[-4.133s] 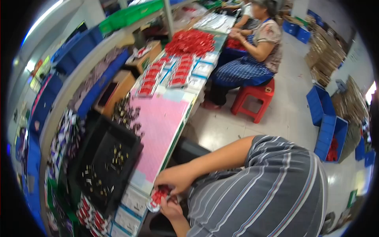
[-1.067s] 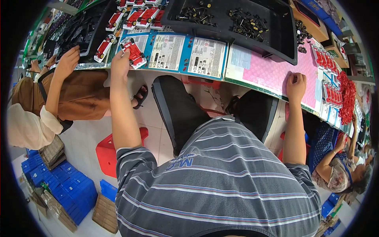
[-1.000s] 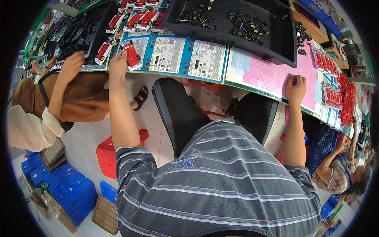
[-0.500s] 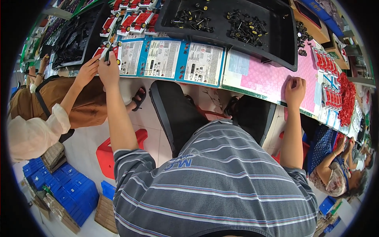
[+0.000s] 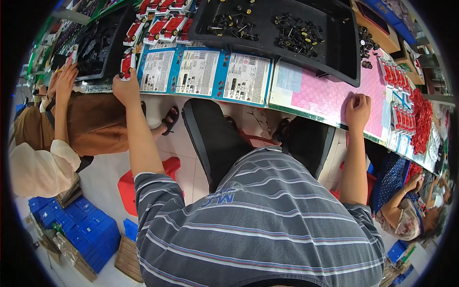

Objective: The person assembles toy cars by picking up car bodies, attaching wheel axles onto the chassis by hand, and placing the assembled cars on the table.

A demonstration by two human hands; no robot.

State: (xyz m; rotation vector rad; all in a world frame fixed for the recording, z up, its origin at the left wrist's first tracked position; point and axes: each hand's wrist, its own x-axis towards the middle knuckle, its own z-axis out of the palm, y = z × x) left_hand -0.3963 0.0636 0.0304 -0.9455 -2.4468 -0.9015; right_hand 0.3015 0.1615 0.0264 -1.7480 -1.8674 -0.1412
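My left hand (image 5: pixel 126 90) is at the table's near edge on the left, its fingers closed on the near end of a red and white toy car (image 5: pixel 127 61) with black wheels. Just beyond it, more red and white toy cars (image 5: pixel 173 27) stand in rows on printed cards. On the right, my right hand (image 5: pixel 357 111) rests loosely curled at the edge of the pink sheet (image 5: pixel 325 88), with nothing visible in it. A black tray (image 5: pixel 342 57) holding several small wheel axles (image 5: pixel 299 36) lies between and beyond my hands.
At the left a co-worker's hand (image 5: pixel 66 79) holds a small red and white piece near a bin of black parts (image 5: pixel 98 52). Printed cards (image 5: pixel 196 71) cover the table before me. Red car parts (image 5: pixel 397 74) stand at the right. A red stool (image 5: pixel 126 191) is on the floor.
The co-worker's hand has drawn away leftward from my left hand, carrying a small red and white piece. My left hand has shifted slightly left and nearer. My right hand has stayed put.
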